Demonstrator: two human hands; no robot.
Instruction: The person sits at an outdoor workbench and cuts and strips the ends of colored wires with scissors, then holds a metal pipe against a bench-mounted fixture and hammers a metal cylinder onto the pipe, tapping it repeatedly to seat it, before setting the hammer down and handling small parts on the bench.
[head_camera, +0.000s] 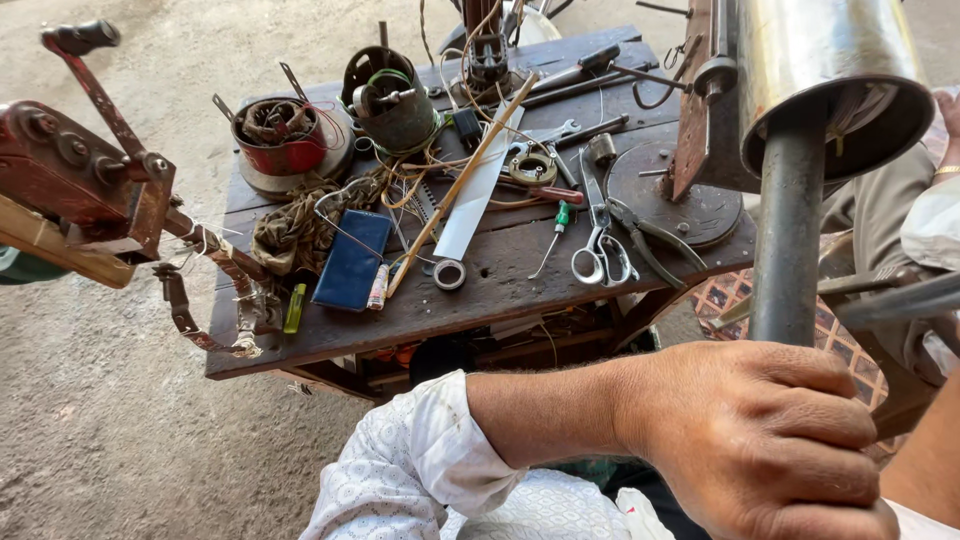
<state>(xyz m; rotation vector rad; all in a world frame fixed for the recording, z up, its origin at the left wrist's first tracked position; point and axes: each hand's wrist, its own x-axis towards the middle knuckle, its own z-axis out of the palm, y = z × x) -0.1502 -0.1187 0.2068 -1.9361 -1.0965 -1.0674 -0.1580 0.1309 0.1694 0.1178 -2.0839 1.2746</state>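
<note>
While the left hand (770, 440) is wrapped tight around the upright grey pole (787, 240), the shiny metal drum (830, 70) sits right above it, and the right hand is hidden.

Worktop (520, 270): dark, rough, worn wood. Pipe (787, 230): dull grey metal under a glossy steel drum (820, 60). Scissors (598, 235): bright metal. Sleeve (420, 470): white patterned cloth.
</note>
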